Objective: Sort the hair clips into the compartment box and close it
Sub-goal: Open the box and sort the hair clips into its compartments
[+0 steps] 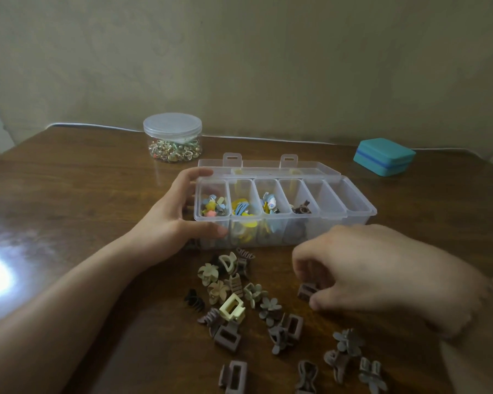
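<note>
clear plastic, six compartments in a row: the box (285, 214) sits mid-worktop with its lid (268, 166) thrown back behind it. we count the four left compartments as holding clips, bright ones in the first three and a brown one in the fourth; the two on the right look bare. our left hand (180, 214) cups the box's left end, fingers curled over the far corner and thumb along the near wall. our right hand (353, 268) is down on the worktop (69, 194) just right of the loose clips (239, 302), fingertips pinching a small brown clip (308, 291).

most of the clips are not yet sorted; they lie scattered between us and the box, muted browns, greys and creams in flower, rectangle and ribbed shapes.

what could go wrong, as we judge it: the pinch is shallow and the clip is small and sprung, so it may pop out on the way over the box wall. the shapes and shades are close in this dim light, so a clip could land in the wrong compartment. the near clips touch the box's front wall, so a nudge of the box would scatter them. a heaped compartment could later stop the lid shutting flat.
</note>
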